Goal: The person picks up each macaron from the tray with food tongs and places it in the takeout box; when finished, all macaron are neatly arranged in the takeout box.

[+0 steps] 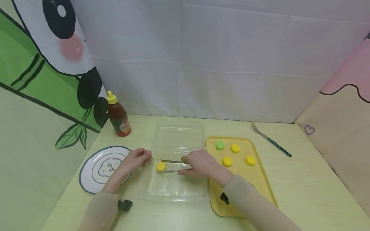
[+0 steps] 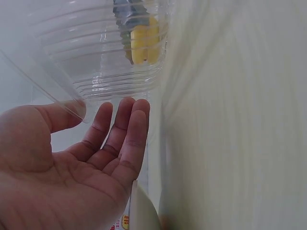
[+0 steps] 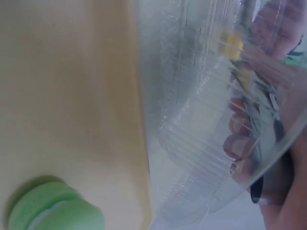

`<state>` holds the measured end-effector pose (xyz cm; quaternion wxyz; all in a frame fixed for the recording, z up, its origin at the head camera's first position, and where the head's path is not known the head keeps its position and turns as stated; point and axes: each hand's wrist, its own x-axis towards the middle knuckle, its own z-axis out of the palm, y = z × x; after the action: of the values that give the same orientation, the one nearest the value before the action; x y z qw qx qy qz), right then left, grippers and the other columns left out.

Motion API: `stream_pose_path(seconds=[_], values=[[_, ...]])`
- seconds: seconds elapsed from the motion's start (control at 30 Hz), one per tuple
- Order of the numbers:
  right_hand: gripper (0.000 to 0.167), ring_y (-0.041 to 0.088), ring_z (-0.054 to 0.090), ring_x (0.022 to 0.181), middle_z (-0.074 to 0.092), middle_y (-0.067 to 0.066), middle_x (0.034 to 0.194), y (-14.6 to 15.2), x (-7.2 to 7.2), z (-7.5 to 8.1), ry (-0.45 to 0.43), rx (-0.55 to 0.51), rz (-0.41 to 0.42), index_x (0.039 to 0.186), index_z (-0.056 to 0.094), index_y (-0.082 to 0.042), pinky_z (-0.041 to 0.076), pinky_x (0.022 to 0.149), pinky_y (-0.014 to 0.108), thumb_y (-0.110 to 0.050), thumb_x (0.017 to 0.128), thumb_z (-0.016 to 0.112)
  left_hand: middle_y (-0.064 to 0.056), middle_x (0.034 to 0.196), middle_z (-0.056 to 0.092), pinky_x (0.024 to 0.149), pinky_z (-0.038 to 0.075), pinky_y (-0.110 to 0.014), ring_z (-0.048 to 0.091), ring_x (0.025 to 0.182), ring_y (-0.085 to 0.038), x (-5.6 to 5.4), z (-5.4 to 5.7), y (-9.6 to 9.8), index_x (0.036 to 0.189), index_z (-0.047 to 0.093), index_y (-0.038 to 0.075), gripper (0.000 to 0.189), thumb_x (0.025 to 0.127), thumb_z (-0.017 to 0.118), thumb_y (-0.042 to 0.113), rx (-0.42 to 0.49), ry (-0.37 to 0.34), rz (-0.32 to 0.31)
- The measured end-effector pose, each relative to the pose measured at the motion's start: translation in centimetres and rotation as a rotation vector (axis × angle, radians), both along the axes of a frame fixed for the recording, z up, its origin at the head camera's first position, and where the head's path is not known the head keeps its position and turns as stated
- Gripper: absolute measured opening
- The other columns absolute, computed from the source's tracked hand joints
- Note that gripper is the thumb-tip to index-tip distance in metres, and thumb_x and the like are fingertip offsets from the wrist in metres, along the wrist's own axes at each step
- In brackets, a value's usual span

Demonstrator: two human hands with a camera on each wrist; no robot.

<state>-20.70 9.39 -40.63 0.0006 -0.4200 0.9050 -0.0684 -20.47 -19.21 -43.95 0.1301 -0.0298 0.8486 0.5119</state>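
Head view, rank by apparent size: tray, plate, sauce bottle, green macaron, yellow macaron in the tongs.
1. Tray
2. Plate
3. Sauce bottle
4. Green macaron and yellow macaron: nearly alike, camera nearness unsure, so unranked.

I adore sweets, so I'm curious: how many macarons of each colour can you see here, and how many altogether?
Yellow macarons: 4 (1 inside the clear plastic container, 3 on the yellow tray)
Green macaron: 1 (on the yellow tray)
Total: 5 in view; an arm covers part of the tray.
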Motion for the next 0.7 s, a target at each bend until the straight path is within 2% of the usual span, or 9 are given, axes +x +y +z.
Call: stream_pose_path(seconds=[0.4,0.7], values=[[0.045,0.005,0.030,0.051,0.029,-0.011,0.056,0.06,0.12,0.10,-0.018,0.007,-0.027,0.073,0.052,-0.019,0.026,0.050,0.023,-0.058,0.087,0.070,-0.010,0.103,0.065,0.082,0.048,-0.036,0.057,0.095,-0.023,-0.07,0.09,0.05,0.110,0.063,0.001,0.031,0.104,0.053,0.029,-0.001,-0.012,0.008],[0.042,0.005,0.031,0.050,0.033,-0.012,0.054,0.33,0.41,0.45,-0.046,-0.009,-0.047,0.080,0.057,-0.019,0.027,0.048,0.022,-0.057,0.085,0.071,-0.008,0.101,0.064,0.082,0.047,-0.034,0.057,0.094,-0.023,-0.23,-0.14,0.11,0.108,0.064,0.002,0.028,0.104,0.053,0.028,0.000,-0.018,0.022]])
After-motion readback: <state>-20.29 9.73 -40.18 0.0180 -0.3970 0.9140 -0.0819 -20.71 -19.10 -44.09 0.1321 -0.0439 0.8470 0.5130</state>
